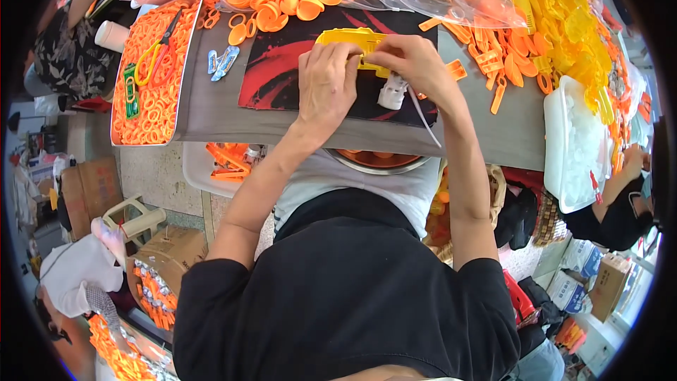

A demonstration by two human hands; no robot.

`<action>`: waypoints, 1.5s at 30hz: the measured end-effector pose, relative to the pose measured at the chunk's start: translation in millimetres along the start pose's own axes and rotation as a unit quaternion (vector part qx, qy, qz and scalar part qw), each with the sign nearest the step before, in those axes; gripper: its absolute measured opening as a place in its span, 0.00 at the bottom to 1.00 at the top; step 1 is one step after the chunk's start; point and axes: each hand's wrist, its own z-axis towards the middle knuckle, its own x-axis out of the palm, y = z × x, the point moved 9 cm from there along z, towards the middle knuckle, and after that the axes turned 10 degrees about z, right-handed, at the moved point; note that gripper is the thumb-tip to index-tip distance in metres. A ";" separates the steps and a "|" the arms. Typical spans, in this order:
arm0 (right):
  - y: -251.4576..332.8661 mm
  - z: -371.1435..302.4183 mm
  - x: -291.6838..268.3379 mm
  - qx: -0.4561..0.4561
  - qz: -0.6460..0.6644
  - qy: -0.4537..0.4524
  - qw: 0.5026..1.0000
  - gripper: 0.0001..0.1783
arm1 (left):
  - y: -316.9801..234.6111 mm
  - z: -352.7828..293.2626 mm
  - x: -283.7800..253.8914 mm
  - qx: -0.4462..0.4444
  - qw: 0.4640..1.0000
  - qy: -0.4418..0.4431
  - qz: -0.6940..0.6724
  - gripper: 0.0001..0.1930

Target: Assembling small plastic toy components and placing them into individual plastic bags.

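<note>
A yellow plastic shell [345, 34] lies over the black and red mat [275, 74] in front of me. My left hand [328, 83] is closed at its near left side, fingertips pressed together on the edge. From the other side, my right hand [411, 63] pinches at the shell's right part; anything small between the fingertips is too hidden to make out. Just below my right hand, a white plastic piece [392, 92] rests on the mat. A thin pale strip or tube [423, 117] runs beside it toward the table's near edge.
At the left stands a tray [176, 130] of orange rings with scissors [156, 56] on top. Orange round parts [309, 8] and clear bags lie at the back. Orange pieces [504, 63], yellow parts [557, 7] and a white tub [553, 148] are at the right.
</note>
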 end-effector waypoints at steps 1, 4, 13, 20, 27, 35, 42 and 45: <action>-2.1 -10.2 -5.9 0.002 0.002 -0.001 1.000 0.19 | 3.7 -1.3 2.8 0.002 1.000 0.003 0.000 0.06; -1.4 -54.8 -59.0 -0.084 0.044 -0.121 0.988 0.17 | 7.4 5.2 6.2 0.020 1.000 -0.004 -0.007 0.05; -51.9 -85.3 -72.4 -0.056 -0.227 -0.026 0.972 0.23 | 1.6 19.4 23.0 -0.007 0.999 0.033 0.039 0.07; -41.1 -61.4 -109.5 0.011 0.112 -0.134 0.985 0.16 | 6.7 13.1 21.8 0.026 0.999 0.030 -0.010 0.07; -78.4 -58.5 -103.7 0.089 0.168 -0.202 0.961 0.25 | -8.1 15.9 15.7 0.073 0.997 -0.002 -0.028 0.13; -52.8 -72.3 -103.7 0.055 0.187 -0.246 0.950 0.21 | -4.3 60.0 30.1 -0.023 0.945 0.106 -0.308 0.12; -43.2 -74.1 -100.1 0.033 0.191 -0.274 0.942 0.21 | 16.0 59.7 28.7 -0.053 0.992 0.011 -0.116 0.29; -38.4 -74.3 -94.7 0.030 0.219 -0.283 0.933 0.20 | 8.6 31.8 -19.3 -0.039 0.992 -0.122 0.002 0.21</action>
